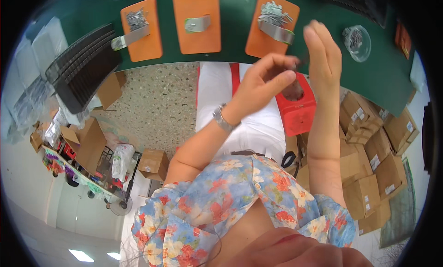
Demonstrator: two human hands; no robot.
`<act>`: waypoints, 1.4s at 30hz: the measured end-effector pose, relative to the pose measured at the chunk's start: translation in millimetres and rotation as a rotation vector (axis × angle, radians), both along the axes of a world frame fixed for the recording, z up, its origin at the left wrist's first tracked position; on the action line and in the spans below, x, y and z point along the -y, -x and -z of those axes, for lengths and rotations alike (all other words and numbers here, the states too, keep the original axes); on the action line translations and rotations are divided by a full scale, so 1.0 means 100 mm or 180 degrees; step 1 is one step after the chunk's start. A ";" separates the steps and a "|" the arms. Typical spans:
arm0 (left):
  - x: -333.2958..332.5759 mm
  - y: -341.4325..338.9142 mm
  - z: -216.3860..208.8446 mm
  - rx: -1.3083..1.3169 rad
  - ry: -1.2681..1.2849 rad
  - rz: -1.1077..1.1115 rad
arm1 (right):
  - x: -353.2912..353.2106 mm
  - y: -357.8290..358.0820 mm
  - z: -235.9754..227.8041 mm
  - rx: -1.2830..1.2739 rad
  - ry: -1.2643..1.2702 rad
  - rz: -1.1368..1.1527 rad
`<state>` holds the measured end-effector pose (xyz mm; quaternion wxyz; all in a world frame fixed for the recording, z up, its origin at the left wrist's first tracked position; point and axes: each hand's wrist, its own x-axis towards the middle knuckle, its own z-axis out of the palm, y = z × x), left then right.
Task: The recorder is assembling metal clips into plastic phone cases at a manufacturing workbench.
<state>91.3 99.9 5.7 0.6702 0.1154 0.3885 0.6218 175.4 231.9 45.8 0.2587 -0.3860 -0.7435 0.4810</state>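
My left hand (265, 87), with a metal watch (222, 117) at the wrist, is raised over my lap near the table's front edge. Its fingers curl toward the thumb around something small and dark that I cannot make out. My right hand (325, 55) is held up beside it, fingers stretched out and close together, its far side hidden. Beyond them lies an orange board (256, 45) with a pile of small grey metal pieces (273, 13) and a bent metal strip (275, 32). Below the hands stands a red box (299, 112) with an opening in its top.
On the green table (233, 27) are a middle orange board (198, 43) with a metal piece, a left orange board (146, 52) with another pile, and a clear bowl (357, 43) of small parts. Black trays (83, 68) stand left. Cardboard boxes (374, 151) are stacked right.
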 end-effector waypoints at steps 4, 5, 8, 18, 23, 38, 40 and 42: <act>0.21 0.03 -0.04 0.0800 -0.0076 -0.0193 | 0.14 -0.10 -0.10 0.0377 -0.0006 -0.0475; 0.24 0.04 -0.04 0.0865 0.0054 -0.0216 | 0.18 -0.10 -0.12 0.0298 0.0244 -0.0583; 0.48 0.26 -0.02 0.1361 0.0122 -0.0079 | 0.20 -0.05 -0.04 -0.0065 0.0766 -0.0757; 0.75 0.40 -0.03 -0.4249 0.0551 -0.0084 | 0.36 0.42 0.07 0.0638 0.2029 -0.0815; 0.83 0.48 0.03 -0.3735 0.0663 -0.0143 | 0.30 0.35 0.08 0.0130 0.0591 -0.0613; 0.80 0.59 0.29 -0.1241 0.0651 -0.0578 | -0.03 0.37 0.50 -0.0207 -0.1422 -0.1234; 0.73 0.57 0.31 -0.1071 0.0642 -0.0627 | -0.06 0.36 0.47 -0.0279 -0.1057 -0.1202; 0.67 0.58 0.31 -0.0913 0.0638 -0.0676 | -0.10 0.39 0.43 -0.0364 -0.0689 -0.1167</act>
